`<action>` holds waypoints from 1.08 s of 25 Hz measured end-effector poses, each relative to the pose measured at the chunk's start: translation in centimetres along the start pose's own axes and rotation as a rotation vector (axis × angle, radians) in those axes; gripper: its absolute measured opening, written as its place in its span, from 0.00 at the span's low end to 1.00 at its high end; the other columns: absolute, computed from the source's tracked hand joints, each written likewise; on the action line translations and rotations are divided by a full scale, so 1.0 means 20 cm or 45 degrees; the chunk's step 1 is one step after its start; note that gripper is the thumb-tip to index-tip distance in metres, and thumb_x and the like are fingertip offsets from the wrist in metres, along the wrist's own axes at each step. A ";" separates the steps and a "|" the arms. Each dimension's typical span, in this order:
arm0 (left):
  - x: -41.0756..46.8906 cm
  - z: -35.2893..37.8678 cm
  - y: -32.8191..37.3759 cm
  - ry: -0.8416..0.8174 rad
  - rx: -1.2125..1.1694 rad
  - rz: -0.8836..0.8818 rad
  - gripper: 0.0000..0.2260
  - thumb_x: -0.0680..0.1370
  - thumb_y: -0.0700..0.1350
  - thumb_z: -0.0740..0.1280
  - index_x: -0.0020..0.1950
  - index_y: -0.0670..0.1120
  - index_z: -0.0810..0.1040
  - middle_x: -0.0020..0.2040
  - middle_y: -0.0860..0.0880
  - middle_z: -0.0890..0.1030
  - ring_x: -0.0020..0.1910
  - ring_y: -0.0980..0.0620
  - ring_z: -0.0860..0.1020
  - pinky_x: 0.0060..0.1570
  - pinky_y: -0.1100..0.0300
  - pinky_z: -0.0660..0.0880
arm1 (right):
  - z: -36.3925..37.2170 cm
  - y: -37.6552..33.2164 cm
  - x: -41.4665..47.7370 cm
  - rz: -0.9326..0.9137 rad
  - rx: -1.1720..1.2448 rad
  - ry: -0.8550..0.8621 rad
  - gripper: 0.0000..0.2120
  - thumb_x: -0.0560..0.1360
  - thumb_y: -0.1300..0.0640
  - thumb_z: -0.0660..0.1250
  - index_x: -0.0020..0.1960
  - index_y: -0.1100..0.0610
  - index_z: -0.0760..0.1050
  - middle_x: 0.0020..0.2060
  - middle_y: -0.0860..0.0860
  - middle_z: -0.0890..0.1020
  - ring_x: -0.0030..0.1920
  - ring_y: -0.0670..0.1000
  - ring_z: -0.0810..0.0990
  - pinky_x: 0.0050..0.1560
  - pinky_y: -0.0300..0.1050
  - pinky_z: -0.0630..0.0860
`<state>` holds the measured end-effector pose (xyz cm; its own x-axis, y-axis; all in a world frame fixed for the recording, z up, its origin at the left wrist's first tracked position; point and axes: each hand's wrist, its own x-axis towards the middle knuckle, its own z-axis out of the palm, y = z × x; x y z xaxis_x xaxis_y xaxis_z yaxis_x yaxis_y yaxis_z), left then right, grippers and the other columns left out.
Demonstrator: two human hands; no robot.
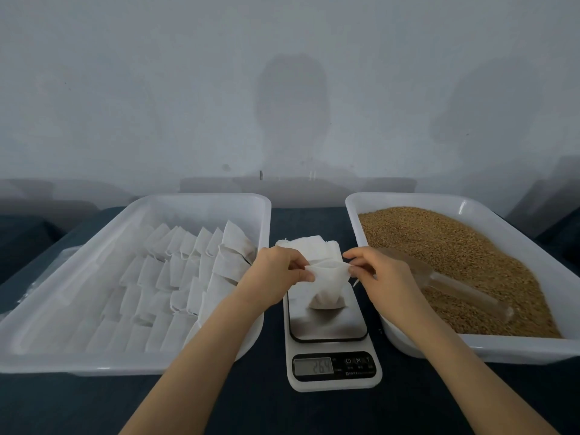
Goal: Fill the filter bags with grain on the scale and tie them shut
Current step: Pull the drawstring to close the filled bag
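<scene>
We seem to be at a small hand-packing station, perhaps in a workshop or back room, though the view shows little of the room itself. A counter [408, 406] covered in dark cloth stands against a plain pale wall [125, 89]. On it we see a white tray [94, 370] lined with rows of small white bags [175, 271], a second tray [518, 353] heaped with brown grain [455, 243] and holding a clear scoop [455, 287], and between them a digital scale [332, 379].
</scene>
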<state>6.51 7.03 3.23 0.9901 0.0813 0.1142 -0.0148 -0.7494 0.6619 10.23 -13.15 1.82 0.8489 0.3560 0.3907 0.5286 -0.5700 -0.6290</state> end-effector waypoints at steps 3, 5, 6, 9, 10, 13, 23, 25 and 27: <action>0.00 0.01 -0.01 0.011 -0.006 -0.001 0.10 0.72 0.48 0.75 0.52 0.48 0.83 0.36 0.62 0.76 0.36 0.66 0.74 0.35 0.77 0.68 | 0.00 0.00 0.00 -0.003 0.007 -0.002 0.11 0.76 0.62 0.66 0.57 0.54 0.77 0.38 0.41 0.79 0.42 0.27 0.74 0.42 0.19 0.66; 0.00 0.02 -0.02 -0.001 -0.002 0.010 0.13 0.72 0.50 0.75 0.54 0.49 0.82 0.37 0.62 0.76 0.38 0.64 0.75 0.39 0.74 0.69 | 0.00 0.00 0.00 -0.002 0.013 -0.005 0.11 0.76 0.62 0.66 0.57 0.54 0.77 0.38 0.40 0.79 0.43 0.27 0.74 0.42 0.19 0.66; 0.00 0.03 -0.02 -0.020 0.024 0.023 0.13 0.71 0.51 0.75 0.54 0.50 0.82 0.37 0.61 0.76 0.39 0.62 0.75 0.42 0.70 0.72 | 0.00 0.00 0.00 -0.002 0.014 -0.003 0.11 0.76 0.63 0.66 0.57 0.54 0.78 0.38 0.41 0.79 0.43 0.27 0.74 0.43 0.19 0.66; -0.01 0.05 -0.01 -0.061 0.195 0.063 0.08 0.73 0.54 0.72 0.39 0.52 0.77 0.33 0.58 0.74 0.37 0.56 0.73 0.38 0.61 0.70 | 0.00 -0.01 0.00 -0.014 0.029 -0.001 0.11 0.76 0.63 0.66 0.56 0.53 0.78 0.38 0.41 0.79 0.44 0.29 0.75 0.44 0.20 0.67; -0.01 0.05 -0.01 -0.043 0.215 0.065 0.12 0.75 0.54 0.70 0.34 0.52 0.73 0.32 0.57 0.73 0.35 0.56 0.72 0.34 0.62 0.67 | 0.00 -0.01 -0.01 -0.026 0.044 0.013 0.11 0.76 0.63 0.66 0.56 0.53 0.78 0.38 0.40 0.79 0.45 0.30 0.75 0.44 0.21 0.67; 0.00 0.03 0.00 0.019 0.061 0.070 0.14 0.78 0.53 0.67 0.36 0.48 0.71 0.33 0.54 0.74 0.33 0.57 0.71 0.32 0.65 0.65 | -0.02 -0.03 0.00 -0.038 0.148 0.119 0.11 0.76 0.62 0.66 0.56 0.51 0.78 0.40 0.40 0.80 0.45 0.34 0.77 0.45 0.23 0.68; -0.02 0.02 0.04 0.016 -0.424 0.108 0.05 0.81 0.47 0.63 0.45 0.51 0.71 0.34 0.50 0.81 0.33 0.51 0.79 0.41 0.57 0.79 | -0.03 -0.03 0.01 0.036 0.350 -0.011 0.05 0.74 0.55 0.69 0.40 0.48 0.79 0.34 0.46 0.81 0.34 0.43 0.79 0.38 0.37 0.75; -0.02 0.02 0.04 0.015 -0.500 0.096 0.04 0.80 0.44 0.64 0.46 0.49 0.73 0.38 0.50 0.84 0.39 0.50 0.83 0.48 0.51 0.81 | -0.03 -0.02 0.01 0.064 0.434 0.036 0.05 0.74 0.56 0.68 0.41 0.48 0.80 0.35 0.47 0.83 0.36 0.46 0.81 0.41 0.43 0.78; -0.01 0.02 0.03 -0.001 -0.538 0.100 0.04 0.79 0.43 0.66 0.46 0.49 0.74 0.40 0.51 0.84 0.41 0.51 0.84 0.49 0.51 0.81 | -0.03 -0.03 0.01 0.070 0.457 0.047 0.06 0.74 0.58 0.68 0.42 0.47 0.81 0.36 0.47 0.83 0.36 0.46 0.82 0.41 0.43 0.79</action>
<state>6.33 6.24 3.26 0.9838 0.0343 0.1760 -0.1458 -0.4185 0.8964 10.08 -13.32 2.67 0.8791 0.3013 0.3693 0.4532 -0.2888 -0.8433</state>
